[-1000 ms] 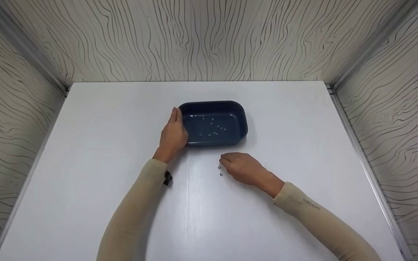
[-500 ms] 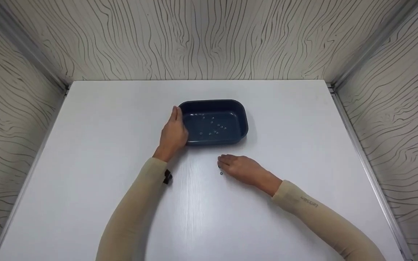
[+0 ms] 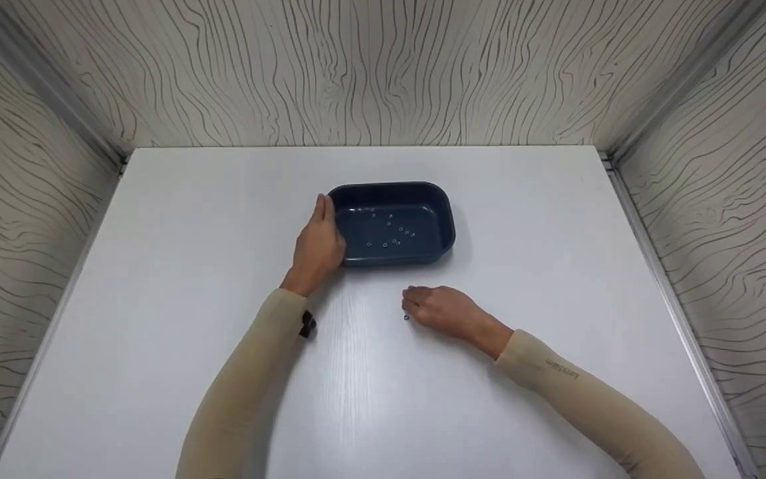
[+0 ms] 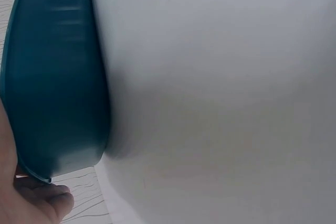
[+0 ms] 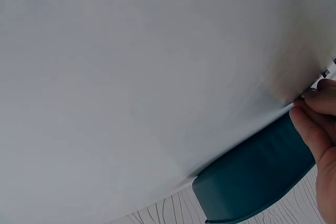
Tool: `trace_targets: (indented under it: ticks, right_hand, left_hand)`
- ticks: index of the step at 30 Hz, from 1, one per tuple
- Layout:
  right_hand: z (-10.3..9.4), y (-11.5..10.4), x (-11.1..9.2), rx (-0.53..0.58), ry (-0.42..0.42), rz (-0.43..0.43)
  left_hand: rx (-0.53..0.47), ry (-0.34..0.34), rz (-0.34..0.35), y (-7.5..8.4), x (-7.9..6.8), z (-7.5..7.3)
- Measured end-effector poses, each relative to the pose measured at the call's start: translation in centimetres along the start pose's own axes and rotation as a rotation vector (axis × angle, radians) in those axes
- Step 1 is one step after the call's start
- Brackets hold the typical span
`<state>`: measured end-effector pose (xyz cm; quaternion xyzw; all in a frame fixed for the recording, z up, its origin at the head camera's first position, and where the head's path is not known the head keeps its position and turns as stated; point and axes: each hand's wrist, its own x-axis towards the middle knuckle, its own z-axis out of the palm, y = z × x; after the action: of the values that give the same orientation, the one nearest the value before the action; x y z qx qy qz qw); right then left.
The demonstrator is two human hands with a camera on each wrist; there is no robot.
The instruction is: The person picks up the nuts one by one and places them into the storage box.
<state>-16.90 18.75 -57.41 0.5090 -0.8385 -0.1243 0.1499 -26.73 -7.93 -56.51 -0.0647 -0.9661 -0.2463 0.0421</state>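
A dark blue rectangular tray [image 3: 396, 258] sits on the white table with several small metal nuts [image 3: 385, 245] scattered on its floor. My left hand [image 3: 316, 246] grips the tray's left side; the left wrist view shows curled fingers [image 4: 60, 200] at the rim. In front of the tray, my right hand [image 3: 446, 311] is low at the table with thumb and fingers together. At its fingertips in the right wrist view is a tiny dark nut [image 5: 303, 96], partly hidden. Beside those fingers, a loose nut [image 3: 406, 317] lies on the table, and another close by is partly covered.
The white table [image 3: 190, 266] is bounded by wood-patterned panels [image 3: 370, 73] at the back and both sides, with metal rails [image 3: 682, 326] along the side edges. A black wrist device [image 3: 308, 324] shows at the left sleeve.
My right hand has shifted slightly toward me, and its fingers now partly cover the farther loose nut. The left hand and the tray stay in place.
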Motion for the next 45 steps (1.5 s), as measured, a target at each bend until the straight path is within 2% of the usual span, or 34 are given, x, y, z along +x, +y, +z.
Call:
trace_targets:
  ticks: [5, 20, 26, 35, 40, 45]
  right_hand:
    - [0.1, 0.0, 0.2, 0.008, -0.003, 0.003]
    - [0.6, 0.1, 0.3, 0.109, 0.096, 0.028]
    - [0.7, 0.1, 0.2, 0.075, 0.119, 0.02]
    - [0.9, 0.5, -0.4, -0.032, 0.094, -0.048]
    - [0.6, 1.0, -0.6, -0.064, 0.144, -0.053]
    - [-0.1, 1.4, -0.9, -0.057, 0.21, -0.021]
  left_hand:
    - [-0.004, -0.008, -0.01, 0.0, 0.0, 0.0]
    - [-0.013, -0.027, -0.007, 0.1, -0.1, -0.2]
    - [-0.01, -0.016, -0.007, 0.1, 0.0, -0.2]
    - [-0.017, -0.016, -0.011, 0.0, 0.0, -0.1]
    - [-0.028, -0.009, -0.005, 0.0, 0.0, 0.0]
    - [-0.03, 0.002, 0.0, 0.0, 0.0, -0.1]
